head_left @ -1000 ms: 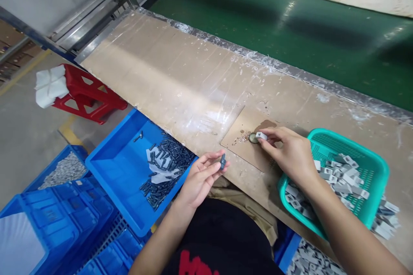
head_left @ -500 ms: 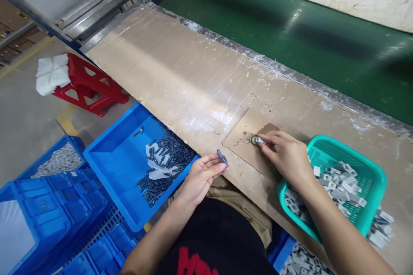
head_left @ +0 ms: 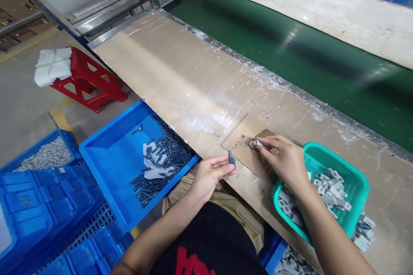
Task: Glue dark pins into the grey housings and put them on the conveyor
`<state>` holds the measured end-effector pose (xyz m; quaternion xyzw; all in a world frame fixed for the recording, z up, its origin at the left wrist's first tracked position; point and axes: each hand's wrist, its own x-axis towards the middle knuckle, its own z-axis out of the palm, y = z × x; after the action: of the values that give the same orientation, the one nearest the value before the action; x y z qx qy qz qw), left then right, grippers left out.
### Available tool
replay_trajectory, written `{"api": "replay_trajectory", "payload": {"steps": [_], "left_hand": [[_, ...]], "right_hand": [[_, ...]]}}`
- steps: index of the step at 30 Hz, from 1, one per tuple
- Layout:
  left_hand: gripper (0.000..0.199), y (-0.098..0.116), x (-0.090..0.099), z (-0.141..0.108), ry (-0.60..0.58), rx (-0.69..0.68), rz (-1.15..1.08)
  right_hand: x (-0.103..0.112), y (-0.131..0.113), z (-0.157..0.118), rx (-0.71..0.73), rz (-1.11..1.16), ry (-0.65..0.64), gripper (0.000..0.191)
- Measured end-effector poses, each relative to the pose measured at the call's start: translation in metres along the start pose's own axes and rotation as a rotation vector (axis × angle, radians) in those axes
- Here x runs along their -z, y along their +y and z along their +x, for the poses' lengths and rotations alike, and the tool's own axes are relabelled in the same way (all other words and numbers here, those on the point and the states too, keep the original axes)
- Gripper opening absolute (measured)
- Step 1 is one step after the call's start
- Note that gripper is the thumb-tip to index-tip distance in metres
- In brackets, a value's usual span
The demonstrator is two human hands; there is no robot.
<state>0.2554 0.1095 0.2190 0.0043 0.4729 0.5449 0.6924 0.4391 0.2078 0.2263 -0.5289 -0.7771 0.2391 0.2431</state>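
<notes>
My left hand (head_left: pixel 211 174) pinches a small dark blue-grey pin-like part (head_left: pixel 231 159) with a thinner upper end, held upright just over the table's near edge. In my right hand (head_left: pixel 284 154) is a small light-grey block (head_left: pixel 259 143), its tip at a small round dish (head_left: pixel 253 144). That dish rests on a piece of cardboard (head_left: pixel 240 133) with dark wet stains. Similar grey blocks fill part of a green basket (head_left: pixel 361 189) beside my right forearm. Many dark parts (head_left: pixel 171 146) like the one in my left hand lie in a blue tray (head_left: pixel 109 163).
A green conveyor belt (head_left: pixel 258 38) runs behind the brown tabletop (head_left: pixel 167 73). To the left stands a red stool (head_left: pixel 93 81) with a white bundle on it. Stacked blue crates (head_left: pixel 29 206) fill the lower left. More grey pieces (head_left: pixel 293 262) sit in a bin below the table.
My left hand has turned the dark part more upright and moved slightly right. My right hand still holds the grey block at the dish. The whole view has shifted slightly.
</notes>
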Motion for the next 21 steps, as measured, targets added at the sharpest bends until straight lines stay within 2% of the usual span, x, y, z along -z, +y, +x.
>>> {"api": "replay_trajectory", "payload": {"steps": [2, 5, 7, 9, 13, 21], "left_hand": [[0.045, -0.001, -0.001, 0.0, -0.014, -0.012, 0.003], [0.043, -0.003, -0.006, 0.0, -0.037, -0.038, 0.001], [0.041, -0.005, -0.011, 0.001, -0.054, -0.067, -0.005], [0.041, -0.007, -0.017, 0.002, -0.074, -0.087, -0.003], [0.044, -0.009, -0.028, 0.001, -0.101, -0.109, 0.008], [0.043, -0.011, -0.034, -0.006, -0.123, -0.154, 0.063]], "right_hand": [[0.005, -0.004, 0.001, -0.087, 0.113, 0.015, 0.023], [0.016, -0.013, 0.001, -0.322, 0.385, -0.007, 0.031], [0.024, -0.021, -0.002, -0.454, 0.586, -0.063, 0.036], [0.031, -0.029, -0.007, -0.523, 0.737, -0.143, 0.037], [0.036, -0.042, -0.022, -0.569, 0.869, -0.233, 0.032], [0.032, -0.048, -0.037, -0.551, 0.839, -0.208, 0.029]]}}
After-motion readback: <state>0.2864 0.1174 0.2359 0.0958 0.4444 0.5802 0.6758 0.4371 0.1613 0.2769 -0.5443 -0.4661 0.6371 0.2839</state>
